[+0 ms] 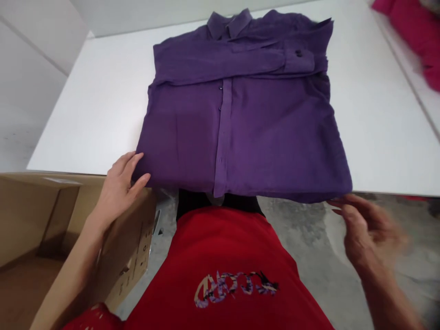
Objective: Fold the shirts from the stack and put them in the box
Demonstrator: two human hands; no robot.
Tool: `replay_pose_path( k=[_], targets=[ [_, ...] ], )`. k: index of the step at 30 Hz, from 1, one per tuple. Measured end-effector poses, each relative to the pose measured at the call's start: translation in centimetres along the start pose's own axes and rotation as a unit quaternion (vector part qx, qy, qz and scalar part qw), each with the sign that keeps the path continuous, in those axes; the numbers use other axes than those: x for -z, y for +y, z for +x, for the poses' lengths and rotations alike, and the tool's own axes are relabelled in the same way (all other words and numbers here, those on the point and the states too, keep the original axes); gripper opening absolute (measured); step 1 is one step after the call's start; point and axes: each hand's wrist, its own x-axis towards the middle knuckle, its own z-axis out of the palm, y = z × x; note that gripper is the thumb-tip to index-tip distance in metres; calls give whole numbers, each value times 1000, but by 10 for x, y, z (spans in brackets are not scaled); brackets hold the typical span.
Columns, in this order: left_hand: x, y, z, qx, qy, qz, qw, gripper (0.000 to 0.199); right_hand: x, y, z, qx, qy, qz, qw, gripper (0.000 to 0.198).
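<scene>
A purple button-up shirt (282, 133) lies front up on the white table, collar at the far side. One long sleeve is laid across its chest, the buttoned cuff toward the right. Its hem reaches over the near table edge. At the lower left corner of the shirt rests my left hand (120, 183), thumb and fingers apart, touching the side edge. By the lower right corner, my right hand (367, 224) has its fingertips at the hem, closed on the fabric; the rest of this hand is partly blurred.
The white table (381, 137) ends just in front of my red top (233, 247). Below its left end stands an open cardboard box (130, 256). Bright pink cloth (412, 36) lies at the far right. A pale wall (137, 16) runs along the back.
</scene>
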Motion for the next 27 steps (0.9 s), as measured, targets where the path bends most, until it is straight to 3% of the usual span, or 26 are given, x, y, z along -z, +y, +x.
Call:
replay_pose_path(
  k=[4,10,13,18,23,25,27],
  targets=[
    [0,12,-12,21,1,4,1000,57,-18,-11,3,-69,-85,69,992,47],
    [0,21,-14,104,37,-35,993,55,-25,-22,3,-174,-103,114,973,40],
    [-5,26,-21,133,35,-76,988,57,-29,-20,-6,-175,-98,143,969,37],
    [-12,33,-34,127,26,-150,980,58,-31,-15,-24,-175,-91,222,955,35],
    [-8,38,-37,94,34,-165,981,40,-23,-19,-37,-131,-78,204,967,36],
    [-1,40,-36,89,25,-169,981,33,-22,-23,-39,-116,-56,200,971,44],
    [8,42,-34,87,10,-173,981,30,-22,-27,-41,-95,-29,180,979,66]
  ],
)
